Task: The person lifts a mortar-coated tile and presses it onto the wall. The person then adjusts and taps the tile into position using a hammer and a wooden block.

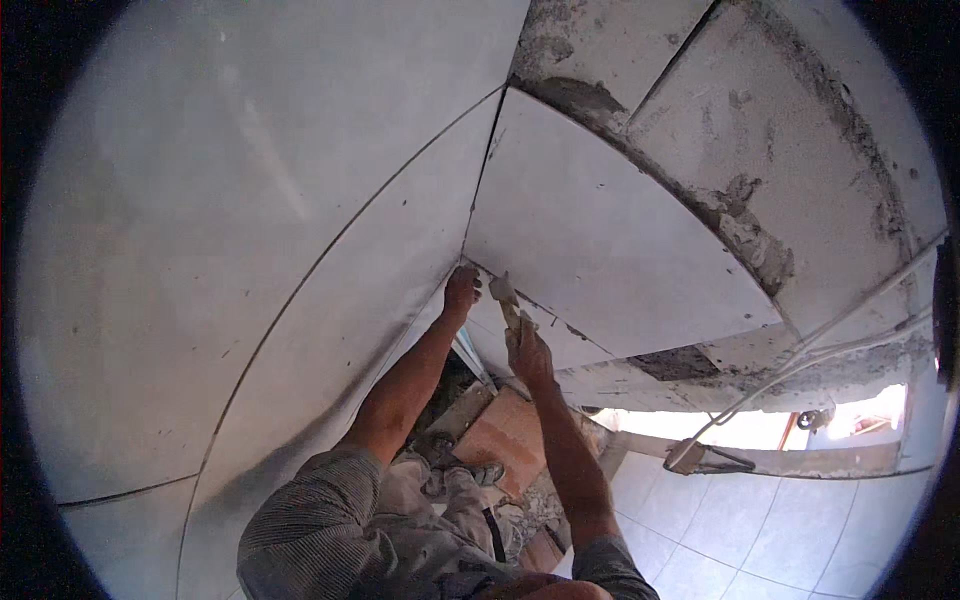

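My left hand (462, 290) is at the corner where two tiled walls meet, fingers curled at the seam below a large pale tile (590, 220); what they hold, if anything, is too small to make out. Just to its right my right hand (528, 350) grips the light handle of a tool (505, 290) with a whitish head, possibly a mallet, its head by the tile's lower seam. Long tiles (200, 200) cover the left wall. Above the right tile is bare mortar-smeared wall (730, 150).
My feet stand near a reddish board (500, 440) among rubble at the bottom of the corner. A pale cable (770, 380) runs down the right wall to a dark metal frame (710, 458). A bright opening (720, 425) and a white tiled surface (730, 520) lie lower right.
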`<control>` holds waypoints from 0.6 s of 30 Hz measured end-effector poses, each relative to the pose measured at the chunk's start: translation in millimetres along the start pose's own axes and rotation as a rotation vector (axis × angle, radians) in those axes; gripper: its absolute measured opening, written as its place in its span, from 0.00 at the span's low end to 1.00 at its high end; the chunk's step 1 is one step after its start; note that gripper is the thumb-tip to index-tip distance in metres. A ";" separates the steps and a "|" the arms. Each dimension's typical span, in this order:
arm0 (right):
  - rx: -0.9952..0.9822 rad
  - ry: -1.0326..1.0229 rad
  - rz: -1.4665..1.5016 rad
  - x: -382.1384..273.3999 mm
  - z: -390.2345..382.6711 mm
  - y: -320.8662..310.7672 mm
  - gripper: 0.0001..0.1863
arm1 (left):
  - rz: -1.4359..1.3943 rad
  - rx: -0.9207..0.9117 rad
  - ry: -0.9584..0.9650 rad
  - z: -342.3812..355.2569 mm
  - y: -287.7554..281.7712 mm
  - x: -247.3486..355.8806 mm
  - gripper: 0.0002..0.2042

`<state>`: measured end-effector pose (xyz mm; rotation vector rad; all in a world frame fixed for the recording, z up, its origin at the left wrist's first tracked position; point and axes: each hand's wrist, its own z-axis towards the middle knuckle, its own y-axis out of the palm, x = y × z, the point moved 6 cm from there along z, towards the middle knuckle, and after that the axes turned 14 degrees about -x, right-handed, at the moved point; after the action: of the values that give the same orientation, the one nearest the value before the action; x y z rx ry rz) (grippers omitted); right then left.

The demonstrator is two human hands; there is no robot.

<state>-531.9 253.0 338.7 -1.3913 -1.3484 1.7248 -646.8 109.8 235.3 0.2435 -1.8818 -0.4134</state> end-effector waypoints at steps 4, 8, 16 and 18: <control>-0.062 0.296 0.209 18.9 9.4 30.1 0.16 | -0.133 -0.004 0.028 -49.3 2.9 -9.2 0.13; 0.084 0.337 0.606 -13.5 9.6 76.4 0.17 | -0.091 -0.103 -0.125 -110.3 -35.3 -60.6 0.17; 0.485 0.395 2.302 -87.0 46.5 78.6 0.08 | 0.162 -0.021 -0.500 -242.3 -101.2 -86.1 0.11; 0.493 0.391 2.334 -83.9 64.3 72.0 0.09 | 0.287 -0.010 -0.497 -257.7 -118.4 -81.9 0.11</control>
<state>-552.7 132.0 302.9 -2.6932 1.7890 1.9341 -380.7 -11.2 194.8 -0.1533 -2.3576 -0.3021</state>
